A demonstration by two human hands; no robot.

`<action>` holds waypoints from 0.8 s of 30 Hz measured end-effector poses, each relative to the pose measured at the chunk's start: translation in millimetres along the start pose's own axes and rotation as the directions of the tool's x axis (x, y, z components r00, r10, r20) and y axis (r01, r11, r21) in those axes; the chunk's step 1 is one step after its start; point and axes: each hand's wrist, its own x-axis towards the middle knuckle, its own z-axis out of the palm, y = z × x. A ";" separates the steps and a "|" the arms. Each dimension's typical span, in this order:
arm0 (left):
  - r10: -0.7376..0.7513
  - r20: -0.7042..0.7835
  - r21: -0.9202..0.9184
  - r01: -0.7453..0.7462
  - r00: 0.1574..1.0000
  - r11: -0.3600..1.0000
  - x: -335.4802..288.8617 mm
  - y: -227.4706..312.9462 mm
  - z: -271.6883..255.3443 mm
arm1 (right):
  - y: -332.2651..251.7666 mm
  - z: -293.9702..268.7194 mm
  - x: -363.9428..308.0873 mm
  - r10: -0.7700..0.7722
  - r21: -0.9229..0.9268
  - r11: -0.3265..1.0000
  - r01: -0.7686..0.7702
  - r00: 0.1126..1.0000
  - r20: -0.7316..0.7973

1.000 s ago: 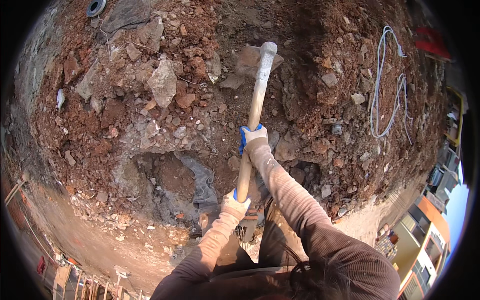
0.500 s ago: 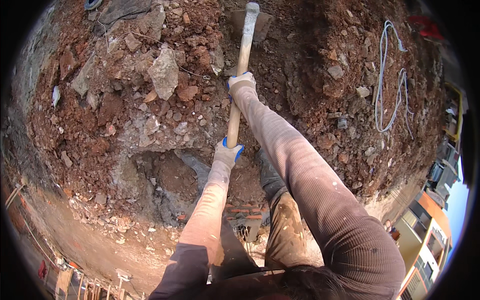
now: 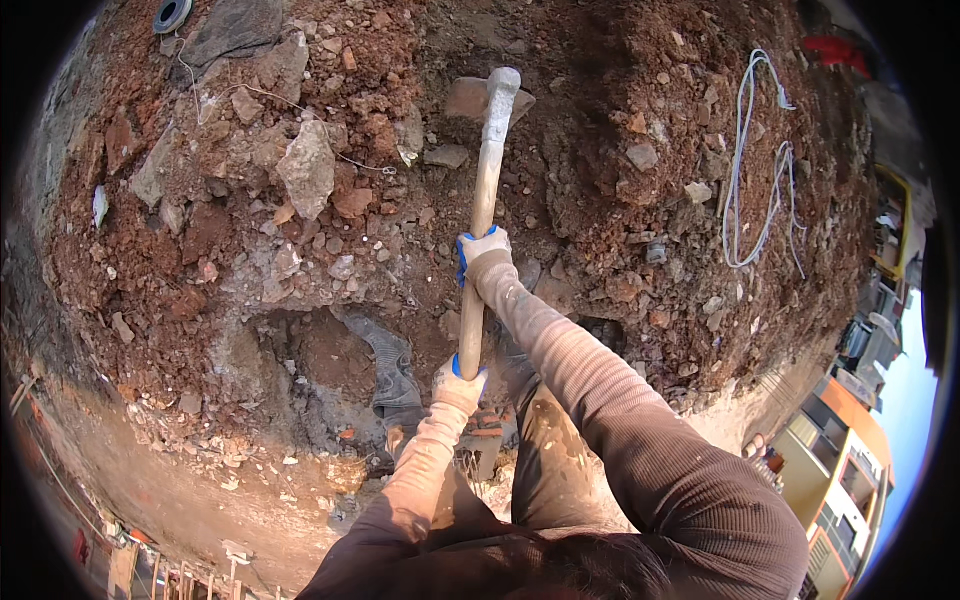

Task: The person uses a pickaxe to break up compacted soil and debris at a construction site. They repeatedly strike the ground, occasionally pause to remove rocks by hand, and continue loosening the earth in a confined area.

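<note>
Both gloved hands grip the pale wooden handle of a hoe, which runs up the middle of the view. My left hand, in a white and blue glove, is closed round the handle's near end. Farther up, my right hand is wrapped round the middle of the shaft. The hoe's grey socket points away from me, and its wide blade is at the reddish soil in a trench; its lower edge is hard to make out. My boots stand in the dug ground below the hands.
A large stone and smaller rubble lie left of the trench. A thin wire crosses the rubble. On the right bank lies a loosely looped pale cable. A dark cloth is at the far left, and a building stands at the right.
The hoe and both hands have come nearer to my body. The blade sits lower in the view, and the surroundings have shifted slightly left. Both hands keep their grip.
</note>
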 end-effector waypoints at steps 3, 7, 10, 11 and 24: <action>-0.078 -0.042 -0.137 0.071 0.996 0.988 -124.7 -37.4 33.0 | 82.6 -18.4 -80.7 0.179 -0.296 0.943 -0.151 0.981 0.069; -0.309 0.009 0.078 0.307 0.951 0.948 -192.0 -35.4 61.7 | 156.1 -37.9 -93.9 0.402 -0.172 0.911 -0.374 0.898 0.178; -0.133 -0.018 0.009 0.133 0.991 0.991 -139.0 -73.7 82.4 | 107.9 -60.1 -80.2 0.184 0.160 0.961 -0.226 0.953 0.241; -0.066 -0.004 -0.002 0.066 0.998 0.998 -114.9 -43.2 70.6 | 85.4 -69.5 -64.9 0.022 0.260 0.963 -0.071 0.983 0.185; 0.538 -0.150 0.066 -0.534 0.830 0.843 300.3 334.0 -27.8 | -369.6 -106.2 197.8 -0.575 0.198 0.746 0.636 0.765 -0.291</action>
